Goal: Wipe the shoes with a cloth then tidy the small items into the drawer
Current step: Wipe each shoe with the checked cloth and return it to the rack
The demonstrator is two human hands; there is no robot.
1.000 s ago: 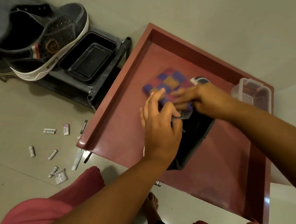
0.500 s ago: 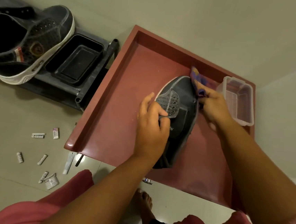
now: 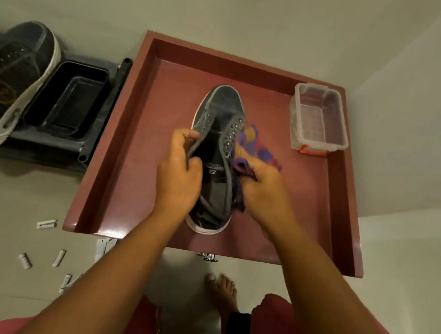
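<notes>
The grey sneaker [image 3: 216,161] now stands square, toe pointing away, where half a second ago it lay tipped on its side, and the checked cloth [image 3: 253,153] has come down from the toe to its right flank. Nearest me, small white items [image 3: 46,224] lie scattered on the floor, untouched. On the red tray-top table [image 3: 131,185] the left hand [image 3: 179,173] pinches the left collar edge of the sneaker, pulling it open; the right hand [image 3: 262,192] grips the bunched cloth against the right side. Beyond sits a clear plastic box [image 3: 318,118], and at far left the second sneaker [image 3: 12,79] rests beside a black tray [image 3: 69,98]. Wiping looks only midway; next probably comes rubbing along that flank, keeping the sneaker braced.
</notes>
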